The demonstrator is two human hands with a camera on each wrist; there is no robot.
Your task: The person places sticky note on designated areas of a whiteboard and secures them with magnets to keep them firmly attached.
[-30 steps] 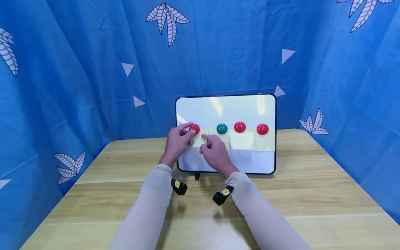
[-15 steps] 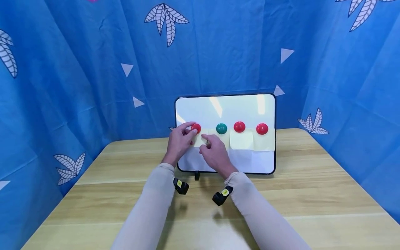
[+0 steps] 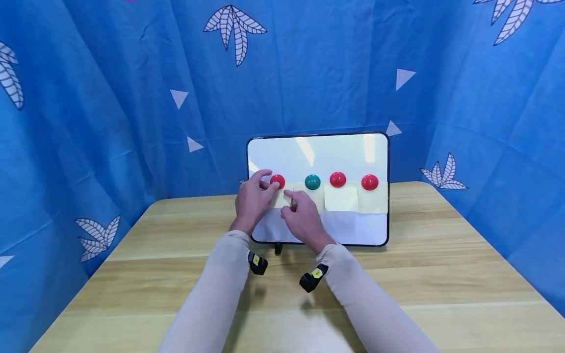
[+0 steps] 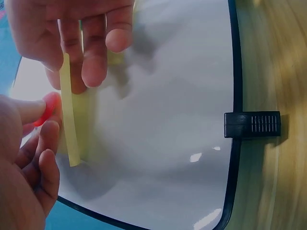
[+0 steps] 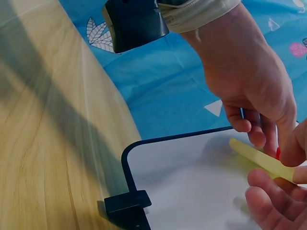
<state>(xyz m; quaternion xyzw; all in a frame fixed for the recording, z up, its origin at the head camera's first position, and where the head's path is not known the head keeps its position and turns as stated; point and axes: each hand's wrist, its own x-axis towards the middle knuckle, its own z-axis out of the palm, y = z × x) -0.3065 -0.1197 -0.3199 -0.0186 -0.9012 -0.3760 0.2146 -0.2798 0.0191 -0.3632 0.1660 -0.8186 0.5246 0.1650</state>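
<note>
The left hand (image 3: 252,201) is at the left part of the whiteboard (image 3: 282,152), with its thumb on a round red magnet (image 3: 277,179). In the left wrist view the red magnet (image 4: 49,108) sits between thumb and fingers. The right hand (image 3: 304,215) is just beside it, index finger pointing left. It pinches the end of a pale yellow sticky note (image 4: 69,115). Edge-on, this sticky note (image 5: 259,157) stands out from the board beneath the magnet. The magnet's contact with the board is hidden.
Farther right on the board are a green magnet (image 3: 312,182) and two red magnets, one above a paler note (image 3: 341,198). A black foot (image 3: 278,248) supports the board on the wooden table (image 3: 441,274). A blue curtain (image 3: 326,63) hangs behind.
The left hand and red magnet have shifted slightly right. The left index finger has since moved up and left, off the magnet's top. The right hand has barely moved.
</note>
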